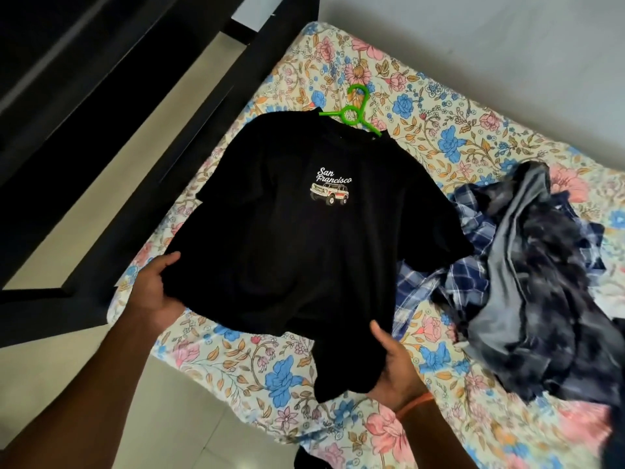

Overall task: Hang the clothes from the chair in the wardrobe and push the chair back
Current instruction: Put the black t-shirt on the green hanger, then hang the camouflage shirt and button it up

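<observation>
A black T-shirt (304, 238) with a white "San Francisco" car print lies spread on the flowered bed sheet (236, 360). A green plastic hanger (353, 111) sticks out of its neck at the far end. My left hand (159, 286) grips the shirt's bottom hem at the left corner. My right hand (392, 367) grips the hem at the right corner, thumb on top. No chair or wardrobe interior is in view.
A heap of other clothes (527, 286), a blue checked shirt and dark grey garments, lies on the bed to the right. Black furniture panels (101, 137) stand along the left, beside pale floor tiles (145, 418). A white wall (507, 45) is behind the bed.
</observation>
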Demonstrator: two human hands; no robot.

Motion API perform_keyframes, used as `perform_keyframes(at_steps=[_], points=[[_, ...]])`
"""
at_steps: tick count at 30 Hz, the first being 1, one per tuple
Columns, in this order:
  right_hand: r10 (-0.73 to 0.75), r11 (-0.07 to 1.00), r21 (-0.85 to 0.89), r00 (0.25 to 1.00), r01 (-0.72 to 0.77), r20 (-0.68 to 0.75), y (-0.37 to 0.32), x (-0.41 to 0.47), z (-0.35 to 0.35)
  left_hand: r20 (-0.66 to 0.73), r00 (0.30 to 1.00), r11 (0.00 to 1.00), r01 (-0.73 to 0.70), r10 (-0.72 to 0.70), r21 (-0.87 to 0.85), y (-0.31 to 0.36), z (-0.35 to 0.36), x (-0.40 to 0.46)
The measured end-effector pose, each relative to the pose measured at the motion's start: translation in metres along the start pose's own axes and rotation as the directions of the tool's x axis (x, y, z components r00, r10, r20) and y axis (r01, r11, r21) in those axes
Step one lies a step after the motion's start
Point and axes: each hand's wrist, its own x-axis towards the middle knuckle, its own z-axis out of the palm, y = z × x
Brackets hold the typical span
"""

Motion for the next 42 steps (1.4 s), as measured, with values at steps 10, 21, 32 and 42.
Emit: perform_keyframes(at_steps=[10,21,32,42], points=[[-0.159,0.736,-0.667,0.928,-0.116,-0.338,0.072,0.026,-0.057,-0.377,0.746,0.215,0.309,0.549,0.926,-0.040,-0.065,0.010],[-0.152,0.711,-0.691,0.932,-0.129,-0.330,0.090,0.013,-0.082,-0.464,0.861,0.893,0.026,0.208,0.449,-0.119,-0.020,-0.011],[-0.088,0.711,-0.671,0.920,-0.211,-0.383,0.107,0.018,-0.084,-0.101,0.994,0.999,-0.047,0.048,0.004,-0.063,-0.037,-0.020],[-0.219,0.408,-0.873,0.899,-0.268,-0.379,0.104,-0.004,-0.092,-0.668,0.362,0.581,0.331,0.650,0.744,-0.108,-0.029,-0.040]])
